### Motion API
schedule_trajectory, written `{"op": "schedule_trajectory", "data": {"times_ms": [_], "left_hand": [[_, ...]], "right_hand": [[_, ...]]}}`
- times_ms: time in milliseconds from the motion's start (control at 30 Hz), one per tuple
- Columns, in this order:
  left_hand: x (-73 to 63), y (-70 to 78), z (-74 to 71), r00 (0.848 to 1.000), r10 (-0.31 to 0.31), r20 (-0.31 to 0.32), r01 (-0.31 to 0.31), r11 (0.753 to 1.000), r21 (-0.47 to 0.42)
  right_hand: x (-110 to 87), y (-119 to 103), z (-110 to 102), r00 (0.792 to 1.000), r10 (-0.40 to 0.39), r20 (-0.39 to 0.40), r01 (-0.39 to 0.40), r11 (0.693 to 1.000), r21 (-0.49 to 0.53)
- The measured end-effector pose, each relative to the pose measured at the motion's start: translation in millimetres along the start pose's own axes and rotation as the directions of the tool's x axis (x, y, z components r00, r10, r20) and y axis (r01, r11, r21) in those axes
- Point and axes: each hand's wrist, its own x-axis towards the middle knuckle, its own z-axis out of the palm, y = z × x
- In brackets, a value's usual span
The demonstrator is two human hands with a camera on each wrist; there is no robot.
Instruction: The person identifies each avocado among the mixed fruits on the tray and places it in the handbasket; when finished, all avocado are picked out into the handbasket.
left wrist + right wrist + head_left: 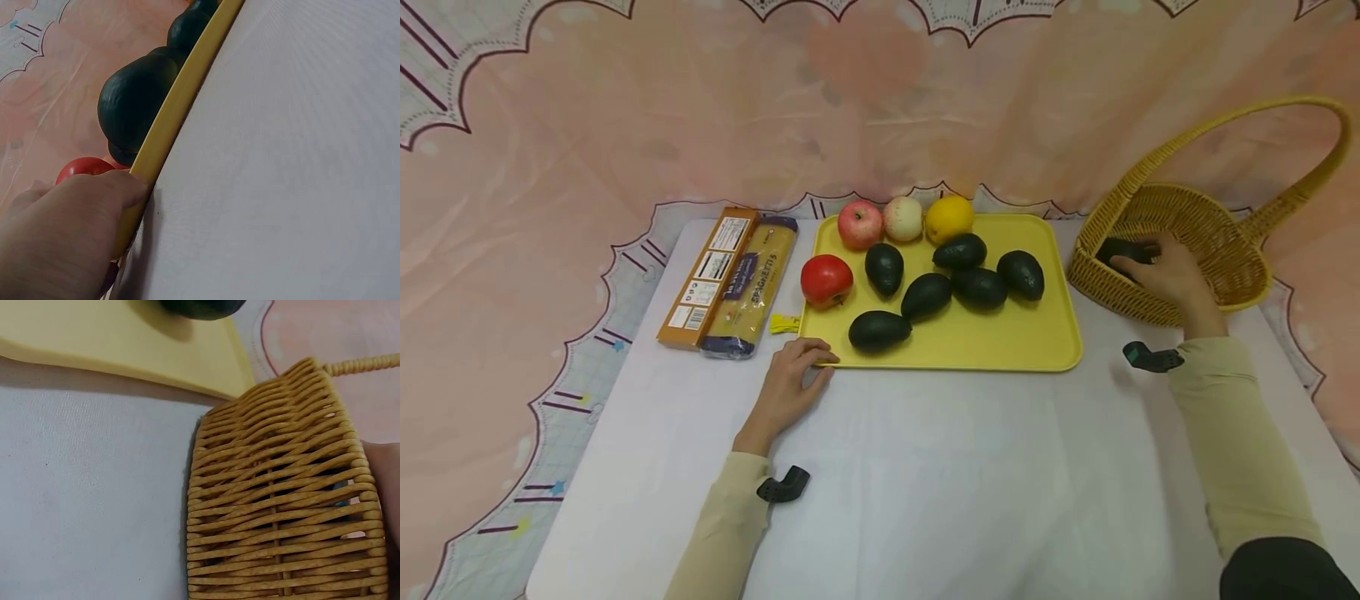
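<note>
At the left of the worktop (962, 475), beyond the left hand's reach, lie a flat printed carton (707, 279) with crisp edges and a shiny, film-wrapped spaghetti packet (751, 287). Just below the frame's centre and to its left, the left hand (788, 385) pinches the near left corner of the smooth yellow tray (1000, 342), thumb and fingers nearly together on its thin rim. On the tray's left side sits a glossy, rounded tomato (826, 281); along its far edge come a streaked red apple (860, 224), a paler apple (903, 218) and a waxy lemon (950, 219). Six avocados (980, 289), dark, egg-shaped and faintly pebbled, spread across the middle; the rightmost is much nearer the right hand than the left. At upper right, the right hand (1176, 271) reaches into the basket (1112, 300), its grip seemingly curled round a dark avocado (1126, 248), though the hidden fingertips leave the firmness of the hold uncertain. That fruit lies inside the basket's left part, leftward of the palm, its visible length running roughly across the frame. The basket is coarsely woven from tan strands, with a tall arched handle.
</note>
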Motion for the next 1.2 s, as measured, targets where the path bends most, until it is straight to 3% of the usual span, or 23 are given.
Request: {"op": "schedule_trajectory", "data": {"times_ms": [367,433,533,633,800,867,967,1067,1167,1200], "left_hand": [[-1.0,-1.3,-1.4,1.0,-0.025,-0.005,0.025,1.0,-0.013],[-2.1,-2.4,-0.6,1.0,-0.021,-0.003,0.021,1.0,-0.019],[-3.5,-3.1,0.8,1.0,-0.009,0.002,0.009,1.0,-0.026],[-4.5,-2.9,1.7,1.0,0.0,-0.005,0.0,1.0,-0.025],[-5.9,-1.5,0.6,1.0,0.016,-0.018,-0.017,1.0,-0.016],[-5.7,-1.3,0.0,1.0,0.023,-0.02,-0.023,1.0,-0.007],[-3.8,-1.0,-0.5,1.0,0.014,0.0,-0.014,1.0,-0.003],[1.8,-0.5,-0.9,0.999,0.012,0.042,-0.012,1.0,0.004],[9.0,-0.5,-1.0,0.996,0.002,0.092,-0.004,1.0,0.016],[10.8,-0.7,-1.1,0.995,-0.005,0.102,0.003,1.0,0.019]], "right_hand": [[4.9,-3.1,1.7,0.996,-0.053,0.073,0.054,0.998,-0.017],[1.6,-1.5,3.9,0.997,-0.07,0.037,0.07,0.998,-0.004],[-7.0,1.7,10.1,0.989,-0.111,-0.098,0.114,0.993,0.028],[-15.4,2.6,19.2,0.947,-0.153,-0.283,0.182,0.98,0.076],[-25.2,-3.9,38.8,0.807,-0.159,-0.568,0.304,0.937,0.17],[-27.5,-6.7,46.6,0.757,-0.155,-0.635,0.36,0.91,0.207],[-31.7,-11.4,56.3,0.733,-0.152,-0.663,0.451,0.838,0.306],[-38.0,-20.7,62.3,0.734,-0.196,-0.651,0.558,0.72,0.413],[-45.7,-35.1,65.4,0.721,-0.3,-0.624,0.658,0.577,0.484],[-48.3,-40.4,66.0,0.725,-0.33,-0.605,0.668,0.549,0.502]]}}
